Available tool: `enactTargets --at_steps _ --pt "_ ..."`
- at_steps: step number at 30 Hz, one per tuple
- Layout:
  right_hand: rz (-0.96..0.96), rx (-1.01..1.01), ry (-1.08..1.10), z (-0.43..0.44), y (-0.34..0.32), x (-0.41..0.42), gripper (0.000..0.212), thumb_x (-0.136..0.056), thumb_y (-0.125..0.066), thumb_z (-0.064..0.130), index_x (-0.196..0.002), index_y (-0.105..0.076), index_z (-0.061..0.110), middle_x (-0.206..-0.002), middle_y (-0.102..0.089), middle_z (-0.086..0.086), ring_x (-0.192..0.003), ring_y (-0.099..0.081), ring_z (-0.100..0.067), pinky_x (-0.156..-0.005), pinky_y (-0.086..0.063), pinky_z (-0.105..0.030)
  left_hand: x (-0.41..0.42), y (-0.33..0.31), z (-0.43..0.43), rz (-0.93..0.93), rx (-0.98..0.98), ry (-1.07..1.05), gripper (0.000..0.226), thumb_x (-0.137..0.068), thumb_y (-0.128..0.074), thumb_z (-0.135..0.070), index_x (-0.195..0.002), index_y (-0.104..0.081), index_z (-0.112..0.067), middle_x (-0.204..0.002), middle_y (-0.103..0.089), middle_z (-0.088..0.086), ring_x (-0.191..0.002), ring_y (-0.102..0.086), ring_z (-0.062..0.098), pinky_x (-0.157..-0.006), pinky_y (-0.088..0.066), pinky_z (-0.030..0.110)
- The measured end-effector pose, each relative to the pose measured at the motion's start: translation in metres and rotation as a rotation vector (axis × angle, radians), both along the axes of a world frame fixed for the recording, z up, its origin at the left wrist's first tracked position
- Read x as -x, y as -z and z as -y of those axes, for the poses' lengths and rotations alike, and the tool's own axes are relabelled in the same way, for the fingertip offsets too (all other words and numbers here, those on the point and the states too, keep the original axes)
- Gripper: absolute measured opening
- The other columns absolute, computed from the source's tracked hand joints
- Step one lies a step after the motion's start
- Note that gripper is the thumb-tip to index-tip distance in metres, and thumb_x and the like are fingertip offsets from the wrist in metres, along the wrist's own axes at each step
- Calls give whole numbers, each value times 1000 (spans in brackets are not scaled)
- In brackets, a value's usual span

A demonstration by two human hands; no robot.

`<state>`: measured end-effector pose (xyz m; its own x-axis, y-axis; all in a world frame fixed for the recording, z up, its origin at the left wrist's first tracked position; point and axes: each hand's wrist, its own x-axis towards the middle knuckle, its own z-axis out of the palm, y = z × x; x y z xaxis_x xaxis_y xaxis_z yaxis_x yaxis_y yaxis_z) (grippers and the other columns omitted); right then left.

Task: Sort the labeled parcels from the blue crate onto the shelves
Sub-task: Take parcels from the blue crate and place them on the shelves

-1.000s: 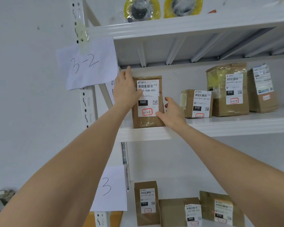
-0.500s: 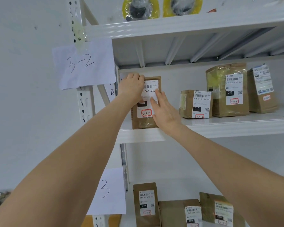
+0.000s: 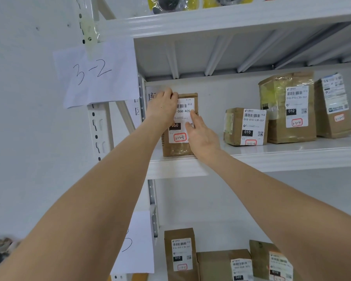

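A brown parcel (image 3: pixel 177 148) with a white label marked 060 and 3-2-1 stands upright at the left end of the middle shelf (image 3: pixel 272 159). My left hand (image 3: pixel 162 108) grips its top left corner, fingers curled over the upper edge. My right hand (image 3: pixel 201 134) lies against the parcel's front right side, with straight fingers pressing on the label. The blue crate is out of view.
To the right on the same shelf stand a small parcel (image 3: pixel 245 126), a tall parcel (image 3: pixel 288 108) and another parcel (image 3: pixel 334 106). A paper sign "3-2" (image 3: pixel 97 74) hangs on the shelf post. The lower shelf holds three parcels (image 3: pixel 180 254). Yellow-wrapped items (image 3: pixel 170 5) sit on top.
My right hand moved from the parcel's right edge onto its front label. My left hand slid from the left side over the top corner. The parcel shifted slightly back on the shelf.
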<state>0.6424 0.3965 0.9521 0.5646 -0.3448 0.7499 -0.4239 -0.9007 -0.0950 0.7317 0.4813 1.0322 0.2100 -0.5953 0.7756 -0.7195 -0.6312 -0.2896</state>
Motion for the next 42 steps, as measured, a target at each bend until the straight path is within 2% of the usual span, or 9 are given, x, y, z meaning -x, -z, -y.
enactTargets --at_steps 4,8,13,19,26,31,38,42 --pt "-46 -19 -33 5 -3 -11 47 -98 -39 4 -144 -30 2 -156 -10 -12 -139 -25 -36 -105 -34 -48 -13 -1 11 -19 -1 6 80 -75 -78 -21 -139 -33 -9 -133 -40 10 -122 -42 28 -98 -43 38" --pt "-80 -6 41 7 -9 -16 46 -95 -46 3 -140 -37 3 -160 -5 -8 -137 -30 -28 -96 -43 -41 -26 -2 20 -28 -4 14 80 -75 -78 -20 -139 -33 -7 -134 -40 11 -123 -41 29 -98 -42 38" --pt "-146 9 88 9 -11 -24 40 -92 -49 0 -131 -44 2 -161 1 -7 -138 -27 -28 -95 -43 -39 -38 -2 29 -59 -11 26 80 -74 -78 -18 -139 -32 -6 -135 -38 12 -124 -39 30 -99 -41 39" --pt "-65 -46 24 19 -6 -32 46 -95 -44 0 -140 -37 1 -160 -7 -5 -139 -27 -25 -98 -43 -41 -45 -2 35 -58 -27 24 79 -74 -78 -17 -138 -33 -6 -134 -38 12 -124 -38 30 -100 -41 39" --pt "-117 39 84 21 -3 -33 50 -87 -57 3 -135 -45 8 -159 -3 -9 -144 -12 -26 -97 -43 -41 -42 -10 33 15 -101 -55 79 -80 -72 -20 -143 -26 -7 -136 -38 15 -127 -38 32 -108 -31 42" --pt "-106 54 95 22 -3 -26 49 -89 -57 8 -136 -43 12 -154 -14 -10 -137 -23 -28 -96 -45 -41 -38 -9 29 8 -122 -56 84 -82 -71 -20 -147 -20 -10 -143 -34 14 -132 -35 31 -110 -30 44" --pt "-90 51 90 18 -2 -16 56 -87 -60 7 -140 -40 13 -151 -21 -10 -134 -27 -27 -96 -44 -39 -27 -8 20 -18 -119 -38 81 -82 -70 -18 -146 -23 -12 -143 -34 12 -131 -36 30 -106 -34 43" --pt "-89 58 115 14 -2 -6 62 -85 -58 5 -142 -37 15 -149 -23 -11 -134 -28 -29 -97 -40 -40 -15 -2 15 -21 -103 -13 73 -82 -68 -15 -143 -29 -12 -138 -38 12 -126 -40 29 -94 -44 42"
